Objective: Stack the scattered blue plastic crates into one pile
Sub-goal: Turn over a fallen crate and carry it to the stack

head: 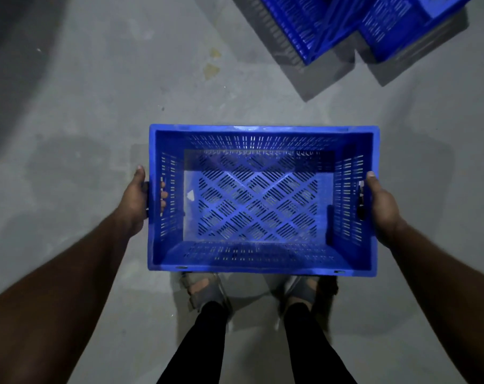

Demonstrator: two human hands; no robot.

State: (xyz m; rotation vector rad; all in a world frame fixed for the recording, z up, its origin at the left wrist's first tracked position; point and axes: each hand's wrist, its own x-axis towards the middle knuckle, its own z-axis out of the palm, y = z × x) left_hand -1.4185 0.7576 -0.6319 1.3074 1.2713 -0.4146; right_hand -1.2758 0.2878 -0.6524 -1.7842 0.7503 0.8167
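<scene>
Left hand point(137, 202) and right hand point(380, 203) are each closed on an end handle of the blue crate point(263, 253), fingers hooked through the slots, thumbs along the rim; it hangs level and empty above the sandalled feet point(207, 291), long axis running 9 to 3 o'clock. The other crates point(346, 26) sit on the concrete floor point(96, 92) at about 1 o'clock, well apart and skewed to the held crate. Judged: right hand nearer, so the carry swings rightward.
</scene>
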